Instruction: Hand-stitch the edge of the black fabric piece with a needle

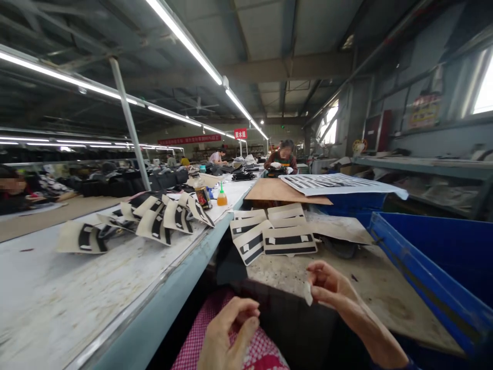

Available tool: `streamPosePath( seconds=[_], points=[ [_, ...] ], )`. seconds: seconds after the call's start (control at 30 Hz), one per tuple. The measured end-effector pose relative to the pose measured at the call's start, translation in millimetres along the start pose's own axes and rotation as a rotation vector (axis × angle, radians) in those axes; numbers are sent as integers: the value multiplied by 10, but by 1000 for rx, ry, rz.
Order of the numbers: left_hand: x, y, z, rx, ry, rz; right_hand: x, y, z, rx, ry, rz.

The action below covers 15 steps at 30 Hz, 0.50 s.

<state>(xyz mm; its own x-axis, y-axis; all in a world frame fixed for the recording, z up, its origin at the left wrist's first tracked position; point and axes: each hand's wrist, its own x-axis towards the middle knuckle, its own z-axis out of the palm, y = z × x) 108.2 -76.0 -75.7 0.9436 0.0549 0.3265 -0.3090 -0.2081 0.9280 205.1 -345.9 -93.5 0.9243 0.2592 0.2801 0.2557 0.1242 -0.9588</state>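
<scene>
Fanned row of cream cards with black strips (pixel 154 218) on the long table (pixel 77 298), bottles (pixel 208 194) behind them. My left hand (pixel 227 336) hangs low over the pink checked cloth (pixel 196 344), fingers curled, holding nothing. Flat cards with black strips (pixel 271 234) sit on the worn bench. My right hand (pixel 331 288) pinches a small white tab (pixel 308 294). Blue bin (pixel 431 277) at right, contents hidden. Red sign (pixel 240 133) far off, unreadable.
</scene>
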Motion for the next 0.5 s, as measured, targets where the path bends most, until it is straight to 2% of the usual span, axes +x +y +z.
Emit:
streamPosePath(
  seconds=[0.07, 0.17, 0.33, 0.5],
  points=[
    [95, 183, 128, -60, -79, 11, -14, -59, 319, 30, -130, -1],
    [131, 292, 246, -127, -122, -48, -47, -126, 594, 10, -223, -8],
    [70, 246, 290, -176, -116, -145, -113, -250, 736, -63, -255, -37],
    [54, 224, 275, -160, -78, -109, -135, -285, 788, -23, -241, -92]
  ],
)
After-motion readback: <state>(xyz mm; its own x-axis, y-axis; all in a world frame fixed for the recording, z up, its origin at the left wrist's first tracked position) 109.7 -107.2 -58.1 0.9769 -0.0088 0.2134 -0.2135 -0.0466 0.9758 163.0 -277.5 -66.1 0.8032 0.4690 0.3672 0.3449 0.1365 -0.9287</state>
